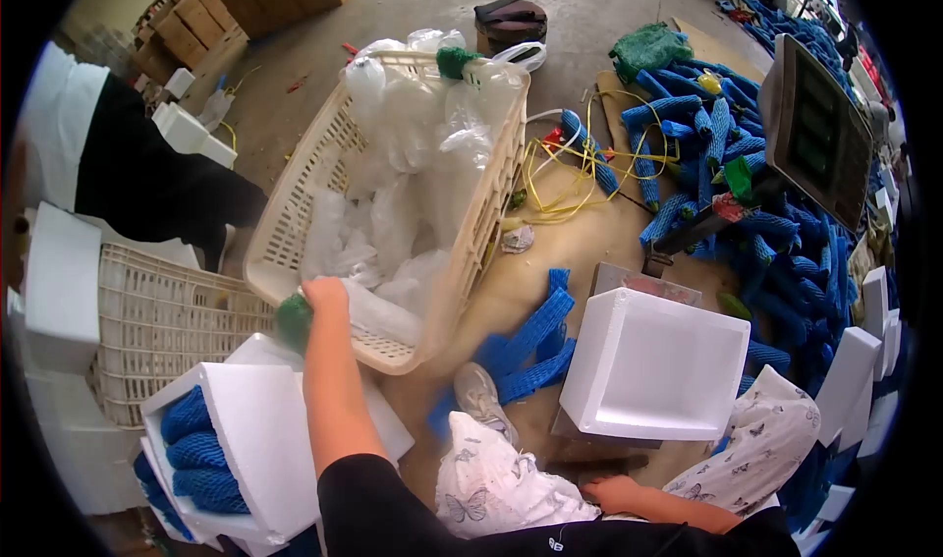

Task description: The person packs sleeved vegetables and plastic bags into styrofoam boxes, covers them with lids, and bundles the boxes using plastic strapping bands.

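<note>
My left hand is closed on the near left corner of a cream plastic crate, beside a green mesh bundle. Clear plastic bags fill the crate. Low at the centre right, my right hand rests by my patterned trouser leg, its fingers partly hidden. An empty white foam box sits on a scale to the right, below the tilted display. Blue net sleeves lie between crate and foam box.
A foam box with blue-netted items stands at the lower left, near another crate. Many blue-netted items are piled at the right. Yellow straps lie on the floor. A person in black trousers is at the left.
</note>
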The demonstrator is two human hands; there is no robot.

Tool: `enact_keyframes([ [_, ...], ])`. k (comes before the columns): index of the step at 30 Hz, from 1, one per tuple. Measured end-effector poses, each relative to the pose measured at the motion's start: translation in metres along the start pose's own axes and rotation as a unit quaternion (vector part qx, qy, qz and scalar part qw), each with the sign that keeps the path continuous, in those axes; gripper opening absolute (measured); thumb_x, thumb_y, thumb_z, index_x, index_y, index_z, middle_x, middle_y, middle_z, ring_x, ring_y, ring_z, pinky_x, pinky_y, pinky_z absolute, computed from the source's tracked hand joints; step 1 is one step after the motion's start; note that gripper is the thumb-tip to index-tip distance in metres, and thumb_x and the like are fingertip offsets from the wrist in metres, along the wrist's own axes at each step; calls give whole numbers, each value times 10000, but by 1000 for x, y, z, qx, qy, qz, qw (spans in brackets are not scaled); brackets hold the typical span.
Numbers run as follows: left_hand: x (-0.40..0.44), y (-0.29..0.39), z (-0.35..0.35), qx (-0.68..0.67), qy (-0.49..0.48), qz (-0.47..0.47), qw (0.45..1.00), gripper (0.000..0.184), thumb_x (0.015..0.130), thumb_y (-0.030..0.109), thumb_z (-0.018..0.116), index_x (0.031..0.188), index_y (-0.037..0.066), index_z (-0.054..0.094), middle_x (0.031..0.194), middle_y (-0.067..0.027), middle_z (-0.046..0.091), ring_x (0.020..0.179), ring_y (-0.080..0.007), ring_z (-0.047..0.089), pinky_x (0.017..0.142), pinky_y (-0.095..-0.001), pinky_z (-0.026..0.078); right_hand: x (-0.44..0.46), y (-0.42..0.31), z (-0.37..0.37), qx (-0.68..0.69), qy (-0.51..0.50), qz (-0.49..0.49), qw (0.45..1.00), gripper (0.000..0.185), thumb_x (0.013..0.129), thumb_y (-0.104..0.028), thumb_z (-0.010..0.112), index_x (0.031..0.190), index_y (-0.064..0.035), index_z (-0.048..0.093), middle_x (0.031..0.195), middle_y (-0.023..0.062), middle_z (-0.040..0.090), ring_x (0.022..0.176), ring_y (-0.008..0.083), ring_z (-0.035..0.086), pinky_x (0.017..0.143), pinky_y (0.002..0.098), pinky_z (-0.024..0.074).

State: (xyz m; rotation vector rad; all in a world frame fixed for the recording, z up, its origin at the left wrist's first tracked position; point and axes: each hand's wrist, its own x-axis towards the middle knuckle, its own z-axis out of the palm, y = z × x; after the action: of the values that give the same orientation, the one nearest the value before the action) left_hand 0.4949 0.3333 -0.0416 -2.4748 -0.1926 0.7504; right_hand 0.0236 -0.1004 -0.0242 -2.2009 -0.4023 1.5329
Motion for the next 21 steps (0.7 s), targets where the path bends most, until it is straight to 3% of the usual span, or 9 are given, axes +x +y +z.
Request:
enact_keyframes([
  [6, -103, 0, -91, -222, 217, 58, 949, 277, 929, 306, 476, 942, 109, 669, 974, -130, 679, 922, -340, 640, 777, -463, 490, -10, -8, -17, -13, 21, -29, 999, 500, 798, -308, 615, 1281, -206, 533, 1215, 115, 580, 1097, 324, 571, 909, 417, 472],
  [9, -189, -8, -139, -261, 269, 28, 927, 288, 934, 321, 474, 952, 97, 653, 931, -153, 671, 873, -371, 632, 745, -467, 485, -47, -23, -62, 237, 157, -123, 951, 437, 858, -319, 611, 1252, -140, 548, 1158, 88, 611, 1053, 295, 593, 907, 400, 474],
  [11, -247, -22, -171, -380, 414, 145, 814, 317, 939, 332, 471, 924, 60, 633, 873, -185, 655, 835, -398, 619, 705, -477, 462, -78, -34, -100, 292, 322, -232, 870, 417, 844, -240, 648, 1235, -126, 557, 1122, 76, 624, 1031, 272, 601, 909, 395, 471],
  [13, -312, -24, -203, -435, 412, 220, 770, 327, 936, 325, 493, 904, 23, 614, 819, -215, 633, 791, -422, 593, 678, -468, 439, -118, -56, -156, 122, 573, -251, 771, 523, 775, -208, 720, 1255, -128, 529, 1147, 111, 592, 1090, 315, 546, 930, 399, 450],
  [15, -371, -31, -231, -534, 440, 309, 652, 276, 959, 235, 513, 913, -21, 604, 657, -111, 558, 615, -187, 515, 610, -314, 420, -149, -73, -208, 6, 700, -201, 686, 808, 680, -279, 792, 1359, -106, 391, 1319, 157, 456, 1223, 362, 426, 1048, 471, 330],
  [16, -402, -30, -244, -617, 445, 314, 568, 269, 972, 215, 498, 901, -20, 606, 691, -34, 537, 659, -102, 445, 613, -258, 393, -160, -83, -228, 3, 723, -203, 660, 1010, 641, -336, 821, 1441, -106, 249, 1404, 185, 369, 1297, 372, 354, 1097, 510, 244],
  [18, -467, -31, -268, -774, 383, 313, 396, 204, 960, 172, 519, 1037, 9, 616, 903, -66, 602, 870, -141, 561, 755, -250, 456, -161, -98, -249, 7, 747, -237, 622, 1158, 612, -384, 836, 1481, -90, 129, 1451, 212, 307, 1344, 376, 302, 1103, 531, 225],
  [20, -477, -19, -259, -703, 503, 290, 411, 235, 948, 142, 523, 1118, -12, 573, 1088, -116, 552, 1055, -216, 532, 865, -303, 467, -149, -108, -240, 119, 684, -390, 605, 1220, 606, -396, 842, 1490, -75, 65, 1456, 240, 297, 1316, 403, 346, 1081, 446, 300],
  [21, -491, -9, -259, -664, 560, 269, 416, 265, 942, 127, 525, 1159, -23, 552, 1180, -142, 527, 1148, -253, 518, 920, -330, 472, -158, -117, -220, 244, 586, -421, 649, 1126, 632, -334, 829, 1476, -68, 134, 1380, 241, 403, 1241, 399, 441, 1047, 392, 345],
])
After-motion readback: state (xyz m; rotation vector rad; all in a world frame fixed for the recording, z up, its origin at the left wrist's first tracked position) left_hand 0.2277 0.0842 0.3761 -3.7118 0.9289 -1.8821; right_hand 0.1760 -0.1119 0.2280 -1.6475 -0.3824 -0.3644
